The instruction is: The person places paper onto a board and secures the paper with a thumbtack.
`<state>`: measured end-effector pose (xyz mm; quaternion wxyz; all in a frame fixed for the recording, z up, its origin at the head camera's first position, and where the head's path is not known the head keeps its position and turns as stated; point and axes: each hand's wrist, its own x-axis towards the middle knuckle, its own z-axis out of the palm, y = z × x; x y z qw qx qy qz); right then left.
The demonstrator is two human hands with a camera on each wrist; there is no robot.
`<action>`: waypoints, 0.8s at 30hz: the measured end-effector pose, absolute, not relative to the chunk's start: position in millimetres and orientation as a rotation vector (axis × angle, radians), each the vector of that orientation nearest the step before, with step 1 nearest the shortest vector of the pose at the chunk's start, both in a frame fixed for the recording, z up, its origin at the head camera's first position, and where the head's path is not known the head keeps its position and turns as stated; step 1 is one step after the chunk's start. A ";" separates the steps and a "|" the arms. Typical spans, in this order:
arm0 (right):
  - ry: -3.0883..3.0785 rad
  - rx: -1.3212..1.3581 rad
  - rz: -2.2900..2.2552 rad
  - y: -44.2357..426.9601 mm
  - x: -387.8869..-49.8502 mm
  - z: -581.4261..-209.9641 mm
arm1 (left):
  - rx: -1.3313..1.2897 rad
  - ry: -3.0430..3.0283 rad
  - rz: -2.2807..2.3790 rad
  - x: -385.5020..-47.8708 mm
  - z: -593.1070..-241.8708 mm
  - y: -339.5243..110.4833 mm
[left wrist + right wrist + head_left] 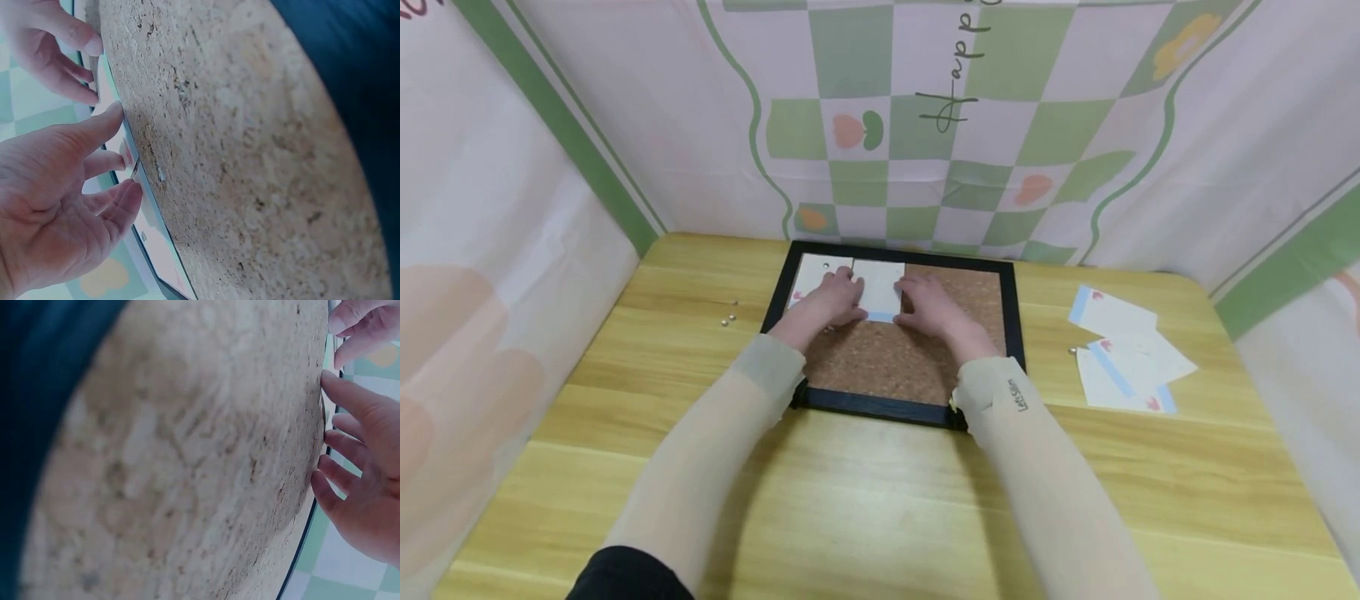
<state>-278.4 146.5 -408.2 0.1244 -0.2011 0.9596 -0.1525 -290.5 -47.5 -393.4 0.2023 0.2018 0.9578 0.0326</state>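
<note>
Studs (729, 317), small and silvery, lie loose on the wooden table (647, 367) at the left of my head feed. Moving right, I reach the black-framed cork board (880, 358), where a pinned card (808, 272) sits in the upper left corner with a stud (826, 265) near its top. The left hand (835, 298) reaches across that card, its thumb and fingers apart; on my left wrist feed its thumb rests at the lower edge of the cards, and I cannot tell whether its other fingertips hold anything. Just right of it, the middle card (880, 287) lies on the cork along the top of the board, blue strip downward, between the two hands. The right hand (929, 308) touches that card's right edge, thumb low and fingers higher, spread apart. Bare cork shows beyond it. Farther right, well apart from the board, I see overlapping cards (1138, 354) on the table, with another stud (1072, 351) just beside them.
</note>
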 end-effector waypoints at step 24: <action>2.739 -0.451 -0.265 136.3 -276.0 -407.8 | 0.726 2.718 0.777 -278.0 -391.5 -103.8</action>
